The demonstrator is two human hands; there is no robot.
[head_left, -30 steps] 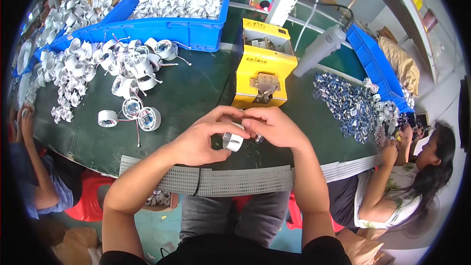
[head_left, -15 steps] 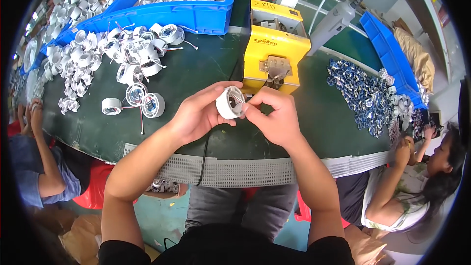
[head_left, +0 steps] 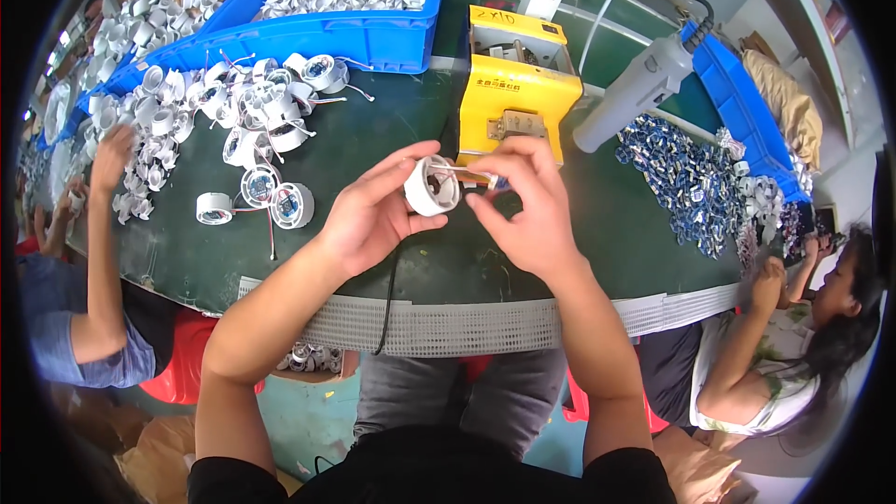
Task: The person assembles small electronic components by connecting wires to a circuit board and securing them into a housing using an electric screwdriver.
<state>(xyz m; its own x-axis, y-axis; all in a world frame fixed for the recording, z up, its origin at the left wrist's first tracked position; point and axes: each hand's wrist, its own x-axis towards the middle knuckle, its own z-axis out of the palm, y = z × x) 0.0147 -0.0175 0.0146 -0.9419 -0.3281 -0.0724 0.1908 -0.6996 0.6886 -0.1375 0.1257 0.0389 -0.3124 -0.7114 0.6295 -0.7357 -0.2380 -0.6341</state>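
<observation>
In front of my chest, my left hand (head_left: pixel 364 215) holds a white round plastic housing (head_left: pixel 425 189) between fingers and thumb, its open side turned to the right. Thin wires (head_left: pixel 459 169) run out of the housing to my right hand (head_left: pixel 532 215). The right index finger is bent over the wires, with the thumb lower and apart from it. Under those fingers shows a small blue and white piece (head_left: pixel 501 183), perhaps a circuit board; its shape is mostly hidden. Just beyond my hands stands a yellow machine (head_left: pixel 518 98) with a metal block on its front.
Wired white housings (head_left: pixel 271 112) lie in a heap at the left. Behind them is a blue bin (head_left: pixel 373 37) of white parts. A grey handheld tool (head_left: pixel 635 89) hangs right of the machine, near piled small blue boards (head_left: pixel 677 187). Co-workers sit on both sides.
My right hand has shifted slightly up and right, drawing the wires out straighter. The grey tool has swung lower and nearer. The left co-worker's arm now reaches to the white parts.
</observation>
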